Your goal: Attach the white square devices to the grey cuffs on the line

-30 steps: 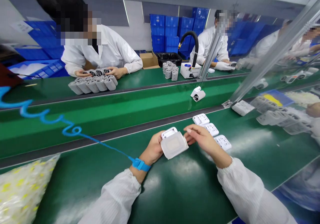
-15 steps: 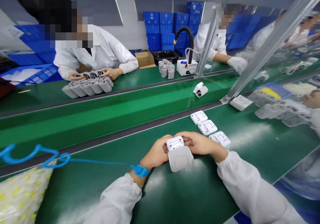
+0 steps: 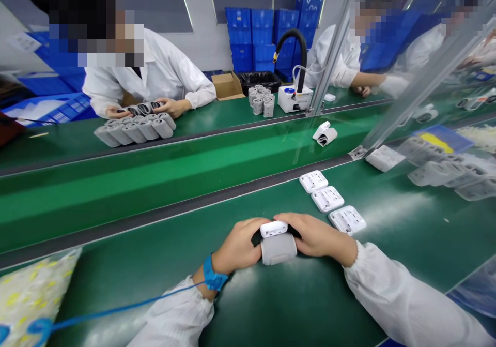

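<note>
On the green bench in front of me, my left hand (image 3: 240, 246) and my right hand (image 3: 313, 236) close around a small white plastic device (image 3: 273, 228) from both sides. A grey band (image 3: 278, 249) is joined to its near side, and my fingers press on the device's ends. Its underside is hidden. Just beyond my right hand lie three square white plastic units (image 3: 327, 198) in a diagonal row, apart from my fingers. A blue antistatic wrist strap (image 3: 213, 274) circles my left wrist, and its cord runs off to the lower left.
A green conveyor belt (image 3: 155, 192) runs behind my bench. A glass partition (image 3: 422, 73) stands to the right, with reflections in it. Across the belt, a co-worker's hands (image 3: 139, 110) rest on rows of grey sleeves (image 3: 134, 131). A plastic bag (image 3: 31, 295) lies at lower left.
My hands have closed in around the device, and the grey band now looks curled tighter against it, its flat pale face no longer showing. The whole view has shifted slightly.
</note>
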`<state>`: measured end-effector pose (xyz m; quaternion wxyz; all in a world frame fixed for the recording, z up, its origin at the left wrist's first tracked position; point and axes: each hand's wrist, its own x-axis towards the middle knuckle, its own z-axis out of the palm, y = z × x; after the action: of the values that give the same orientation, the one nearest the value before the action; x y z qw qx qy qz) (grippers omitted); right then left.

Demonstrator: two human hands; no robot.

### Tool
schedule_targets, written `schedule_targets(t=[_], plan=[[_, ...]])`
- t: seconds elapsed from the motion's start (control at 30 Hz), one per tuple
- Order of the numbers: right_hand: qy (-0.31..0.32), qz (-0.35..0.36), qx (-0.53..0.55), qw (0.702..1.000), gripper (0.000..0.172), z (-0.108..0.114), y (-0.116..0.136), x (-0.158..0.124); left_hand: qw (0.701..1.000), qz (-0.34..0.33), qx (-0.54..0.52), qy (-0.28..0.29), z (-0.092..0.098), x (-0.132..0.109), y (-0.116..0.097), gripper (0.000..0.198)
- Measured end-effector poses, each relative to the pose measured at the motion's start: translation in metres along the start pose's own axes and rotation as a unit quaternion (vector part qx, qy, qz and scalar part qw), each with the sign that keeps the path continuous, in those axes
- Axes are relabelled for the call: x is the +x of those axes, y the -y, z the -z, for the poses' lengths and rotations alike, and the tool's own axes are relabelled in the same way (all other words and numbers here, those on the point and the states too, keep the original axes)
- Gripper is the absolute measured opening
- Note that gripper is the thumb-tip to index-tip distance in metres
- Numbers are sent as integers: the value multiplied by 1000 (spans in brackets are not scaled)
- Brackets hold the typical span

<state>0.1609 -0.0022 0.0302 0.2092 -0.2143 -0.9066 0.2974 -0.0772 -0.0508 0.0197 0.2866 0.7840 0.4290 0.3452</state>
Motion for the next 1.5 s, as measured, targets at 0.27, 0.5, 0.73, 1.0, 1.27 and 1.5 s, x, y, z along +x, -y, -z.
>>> schedule_targets(t=[0.27,0.5,0.73,1.0,1.27,1.5], plan=[[-39,15,-10,999,74,-15,-10,2,998,35,-32,-49,-4,4,-3,30],[-32,6,-22,999,66,-19,-15,-1,998,23,-8,-51,-6,2,-1,30],[4,14,-12,1000,58,-9,-13,1,999,19,-35,-19,-2,2,4,33],[-49,-3,12,999,69,-12,-19,-5,998,63,0,-7,-4,6,-1,35],[-69,-4,-3,998,77,-18,-30,-2,995,67,-30,-64,-14,8,4,27],[-110,-30,0,993,79,-27,-40,0,989,81,-87,-84,-20,15,8,21]])
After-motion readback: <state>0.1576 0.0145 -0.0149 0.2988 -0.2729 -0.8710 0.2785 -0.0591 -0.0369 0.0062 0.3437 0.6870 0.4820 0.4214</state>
